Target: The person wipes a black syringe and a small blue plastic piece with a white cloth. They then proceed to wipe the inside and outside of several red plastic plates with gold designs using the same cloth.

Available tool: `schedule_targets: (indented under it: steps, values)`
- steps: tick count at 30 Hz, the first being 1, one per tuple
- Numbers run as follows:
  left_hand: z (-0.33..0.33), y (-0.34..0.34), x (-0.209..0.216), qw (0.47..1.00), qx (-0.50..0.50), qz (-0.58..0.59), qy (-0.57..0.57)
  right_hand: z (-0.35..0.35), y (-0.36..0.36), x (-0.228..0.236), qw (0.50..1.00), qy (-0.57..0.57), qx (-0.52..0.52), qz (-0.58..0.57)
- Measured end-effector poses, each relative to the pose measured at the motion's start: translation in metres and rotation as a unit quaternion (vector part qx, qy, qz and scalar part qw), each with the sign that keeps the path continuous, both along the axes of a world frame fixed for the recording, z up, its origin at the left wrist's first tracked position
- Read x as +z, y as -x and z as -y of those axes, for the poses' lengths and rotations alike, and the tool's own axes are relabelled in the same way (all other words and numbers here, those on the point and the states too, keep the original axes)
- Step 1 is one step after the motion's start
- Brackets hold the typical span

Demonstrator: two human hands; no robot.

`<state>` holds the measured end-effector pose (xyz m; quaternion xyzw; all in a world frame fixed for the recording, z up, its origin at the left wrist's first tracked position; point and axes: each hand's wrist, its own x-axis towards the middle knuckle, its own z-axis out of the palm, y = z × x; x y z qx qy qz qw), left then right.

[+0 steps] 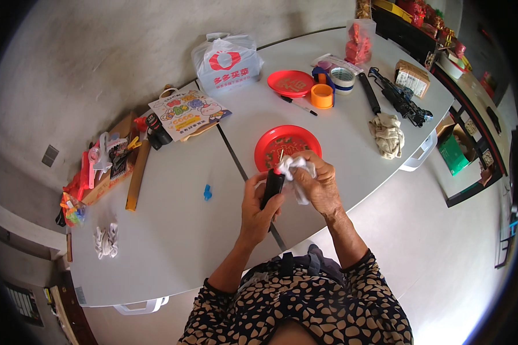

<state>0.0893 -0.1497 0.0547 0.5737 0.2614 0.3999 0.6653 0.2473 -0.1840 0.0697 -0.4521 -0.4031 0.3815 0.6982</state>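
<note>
In front of me, my left hand (252,211) is wrapped round a black-handled tool (273,188) with a red collar and a thin metal tip pointing up; its exact kind does not show. My right hand (322,185) pinches a crumpled white cloth (296,167) against the tool's upper end, and part of the cloth hangs below the fingers. Just beyond both hands lies a red plate (265,148) with a gold and green pattern, partly covered by them. A small blue plastic piece (208,192) lies on the table to the left of my left hand.
On the grey-white table (172,241) stand a white plastic bag (229,69), another red plate (292,80), an orange ring (322,96) and tape rolls (342,79). A beige cloth (387,135) and black tool (400,98) lie right; a cluttered box (106,190) stands left.
</note>
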Motion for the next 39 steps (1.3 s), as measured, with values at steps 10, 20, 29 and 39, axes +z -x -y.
schedule_targets:
  steps: [10, 20, 29, 39]
  values:
    - [-0.010, -0.023, -0.007, 0.959, 0.064, 0.248, 0.126, -0.012, 0.045, -0.007, 1.000, 0.012, 0.001, 0.007]
    - [-0.028, -0.020, -0.010, 0.954, 0.145, 0.166, 0.202, 0.022, 0.036, -0.019, 0.880, -0.115, -0.077, 0.454]
    - [-0.069, -0.096, -0.015, 0.984, 0.097, 0.078, 0.125, 0.047, -0.053, -0.033, 0.970, 0.066, -0.099, 0.213]
    - [-0.088, -0.150, -0.058, 0.924, 0.239, -0.246, -0.172, 0.038, -0.091, -0.054, 0.953, 0.066, -0.104, 0.276]
